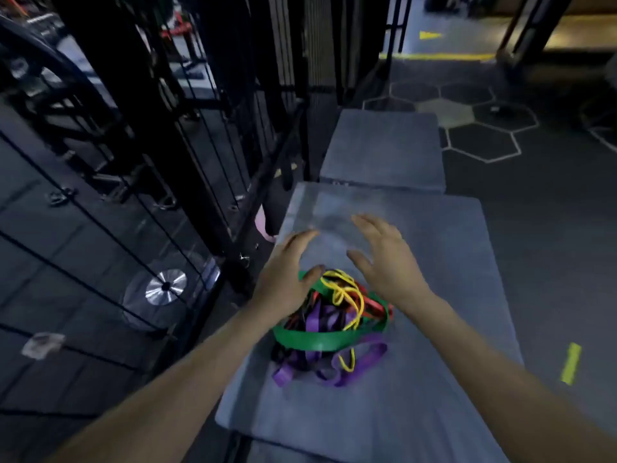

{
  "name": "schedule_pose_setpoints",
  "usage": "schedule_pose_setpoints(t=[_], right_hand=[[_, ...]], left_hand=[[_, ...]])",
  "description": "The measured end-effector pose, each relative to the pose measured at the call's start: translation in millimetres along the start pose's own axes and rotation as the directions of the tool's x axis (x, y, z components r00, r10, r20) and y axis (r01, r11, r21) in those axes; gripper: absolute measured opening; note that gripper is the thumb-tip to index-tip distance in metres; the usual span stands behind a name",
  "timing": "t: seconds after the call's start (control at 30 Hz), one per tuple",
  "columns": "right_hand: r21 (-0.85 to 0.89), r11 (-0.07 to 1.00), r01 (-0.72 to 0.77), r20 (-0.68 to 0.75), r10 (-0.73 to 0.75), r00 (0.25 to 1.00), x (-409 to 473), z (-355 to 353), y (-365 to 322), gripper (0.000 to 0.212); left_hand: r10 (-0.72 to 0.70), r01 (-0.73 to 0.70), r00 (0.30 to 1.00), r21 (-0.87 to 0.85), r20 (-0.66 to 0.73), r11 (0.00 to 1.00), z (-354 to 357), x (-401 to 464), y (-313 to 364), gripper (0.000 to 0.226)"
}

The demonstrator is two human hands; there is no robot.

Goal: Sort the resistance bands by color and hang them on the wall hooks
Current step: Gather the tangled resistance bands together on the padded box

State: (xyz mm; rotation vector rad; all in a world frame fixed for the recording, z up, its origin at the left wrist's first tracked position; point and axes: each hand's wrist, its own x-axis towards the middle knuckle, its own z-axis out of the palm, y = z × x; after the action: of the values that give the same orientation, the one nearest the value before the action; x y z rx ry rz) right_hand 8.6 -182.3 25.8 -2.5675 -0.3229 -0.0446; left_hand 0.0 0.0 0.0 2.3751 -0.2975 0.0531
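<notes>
We've got the resistance bands (330,325) all dumped in one tangled pile near the middle of the grey mat (450,262). A wide green band (317,339) loops round the pile's near side, thin yellow ones (347,290) snake over the top, purple ones (350,365) spill toward the mat's near end, plus red and black bits mixed in.
</notes>
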Motion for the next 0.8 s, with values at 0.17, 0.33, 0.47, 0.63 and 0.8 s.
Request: schedule_pose_setpoints(t=[0.17, 0.33, 0.47, 0.63, 0.8], right_hand=[[-0.027, 1.000, -0.010, 0.004, 0.010, 1.000, -11, 66, 60, 0.056], [-0.024, 0.999, -0.036, -0.007, 0.036, 0.999, -21, 145, 128, 0.054], [-0.001, 0.999, -0.044, -0.019, 0.044, 0.999, -28, 196, 170, 0.050], [-0.013, 1.000, -0.018, -0.048, 0.018, 0.999, -34, 239, 208, 0.049], [-0.006, 1.000, 0.016, -0.099, -0.017, 0.995, -52, 260, 217, 0.048]], left_hand=[[0.014, -0.013, 1.000, 0.031, -0.018, 0.999, 78, -2, -45, 0.055], [0.072, -0.071, 0.997, 0.069, -0.023, 0.995, 164, -2, -103, 0.052], [0.063, -0.062, 0.998, 0.066, -0.016, 0.996, 214, -4, -138, 0.051], [0.097, -0.094, 0.993, 0.038, -0.066, 0.995, 256, -5, -163, 0.049], [0.140, -0.128, 0.985, 0.119, -0.101, 0.985, 272, -18, -167, 0.047]])
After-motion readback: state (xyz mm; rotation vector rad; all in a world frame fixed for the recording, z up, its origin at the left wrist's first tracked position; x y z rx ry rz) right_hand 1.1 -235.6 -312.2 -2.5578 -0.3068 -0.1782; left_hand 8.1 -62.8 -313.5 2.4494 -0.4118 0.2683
